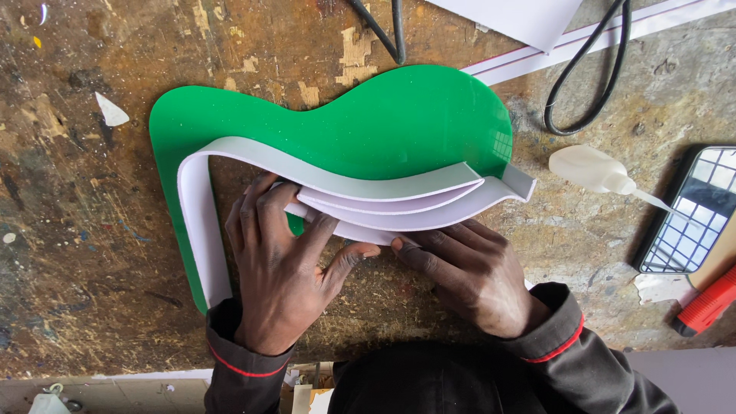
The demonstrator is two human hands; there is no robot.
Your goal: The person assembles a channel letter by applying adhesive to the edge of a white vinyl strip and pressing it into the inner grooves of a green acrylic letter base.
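Observation:
A glossy green acrylic shape (399, 123) with curved edges lies flat on a worn wooden bench (92, 253). A white plastic strip (201, 222) stands on edge along its outline, and more curved white strip layers (414, 207) fan out toward the right. My left hand (280, 264) presses its fingers down on the strips near the middle. My right hand (471, 268) pinches the lower strip edge with thumb and fingertips, touching the left thumb.
A white glue bottle (594, 170) with a long nozzle lies to the right. Beside it sit a phone (694, 211) and a red-handled tool (709, 303). A black cable (590, 84) loops at the top, near white strips (583, 38).

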